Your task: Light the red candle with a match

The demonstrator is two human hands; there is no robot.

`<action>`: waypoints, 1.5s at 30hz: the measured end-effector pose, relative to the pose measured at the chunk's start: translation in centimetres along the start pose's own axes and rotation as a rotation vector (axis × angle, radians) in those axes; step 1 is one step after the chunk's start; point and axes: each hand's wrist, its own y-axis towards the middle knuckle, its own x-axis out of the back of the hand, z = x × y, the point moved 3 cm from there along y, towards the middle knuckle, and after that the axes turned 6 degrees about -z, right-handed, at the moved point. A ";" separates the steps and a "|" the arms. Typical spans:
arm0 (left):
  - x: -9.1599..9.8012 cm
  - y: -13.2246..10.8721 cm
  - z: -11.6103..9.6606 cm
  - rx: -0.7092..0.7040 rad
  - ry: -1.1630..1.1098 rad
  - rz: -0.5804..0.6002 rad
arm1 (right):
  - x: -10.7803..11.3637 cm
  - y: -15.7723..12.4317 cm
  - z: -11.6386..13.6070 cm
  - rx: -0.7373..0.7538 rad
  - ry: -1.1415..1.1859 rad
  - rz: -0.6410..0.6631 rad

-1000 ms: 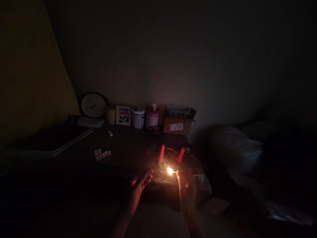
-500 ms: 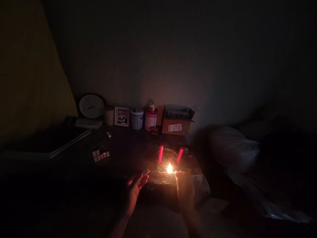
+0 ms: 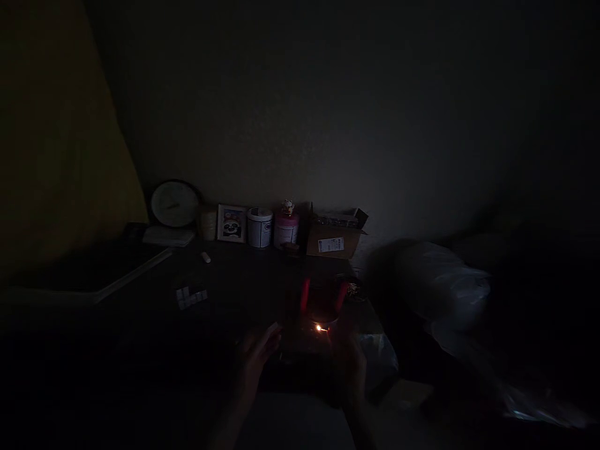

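In the dim head view, my right hand (image 3: 349,356) is closed on a match (image 3: 324,329) whose tip glows with a small light. My left hand (image 3: 257,353) holds a small matchbox (image 3: 273,328) between thumb and fingers, a little to the left of the match. Just beyond the match stand two upright red candles: one candle (image 3: 305,295) on the left and the other candle (image 3: 342,295) on the right. Both look unlit. The dish around their bases is mostly lost in darkness.
Along the wall stand a round clock (image 3: 175,204), a panda picture frame (image 3: 232,224), a white tin (image 3: 259,227), a pink-lidded tin (image 3: 286,230) and an open cardboard box (image 3: 330,244). Several small white blocks (image 3: 191,298) lie left on the table. A plastic bag (image 3: 435,281) bulges at right.
The match's large bright flame has shrunk to a small glow, and the whole scene has darkened. Both hands stay nearly where they were.
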 end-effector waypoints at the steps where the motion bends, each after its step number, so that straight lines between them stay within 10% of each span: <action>1: 0.1 0.0 0.1 0.005 -0.003 -0.003 | 0.0 0.0 0.0 0.012 -0.006 0.008; 18: 0.2 0.2 0.3 0.015 0.019 0.032 | 0.1 0.7 2.8 0.190 -0.003 0.006; 45: 1.5 1.9 2.2 0.001 0.004 0.042 | -1.3 5.9 5.2 -0.138 0.373 -0.102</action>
